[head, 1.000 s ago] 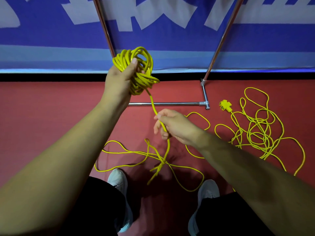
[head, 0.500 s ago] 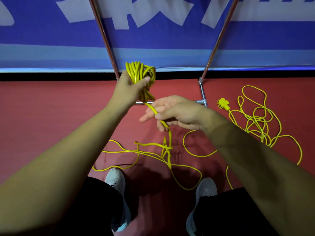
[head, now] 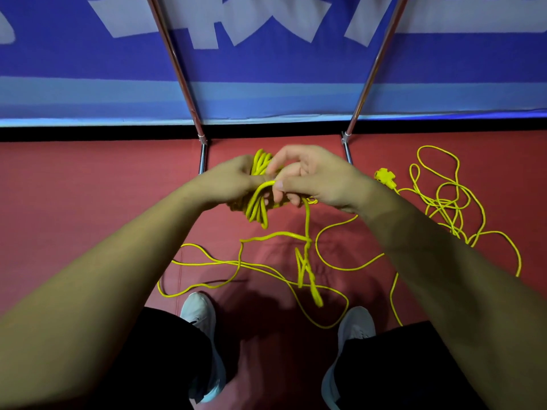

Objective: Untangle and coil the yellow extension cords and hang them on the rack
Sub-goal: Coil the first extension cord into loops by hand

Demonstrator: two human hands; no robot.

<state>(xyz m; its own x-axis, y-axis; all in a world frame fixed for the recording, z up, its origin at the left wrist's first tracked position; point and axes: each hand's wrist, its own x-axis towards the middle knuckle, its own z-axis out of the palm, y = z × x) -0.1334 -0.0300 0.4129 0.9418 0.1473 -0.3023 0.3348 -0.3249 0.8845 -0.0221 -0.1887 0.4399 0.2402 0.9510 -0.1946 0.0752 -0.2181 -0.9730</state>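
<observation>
There are two hands [head: 233, 184] [head: 322, 182], two yellow cords [head: 257, 208] [head: 444, 202], one plug [head: 384, 176], two shoes [head: 198, 312] [head: 356, 324] and two rack poles [head: 177, 63] [head: 376, 60].

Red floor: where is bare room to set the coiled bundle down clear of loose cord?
Widest bare patch: red floor left of the left chrome rack foot, below the black wall strip. A smaller one lies far right, beyond the tangled yellow cord pile. Crowded: in front of the white shoes, where loose yellow cord loops sprawl.
</observation>
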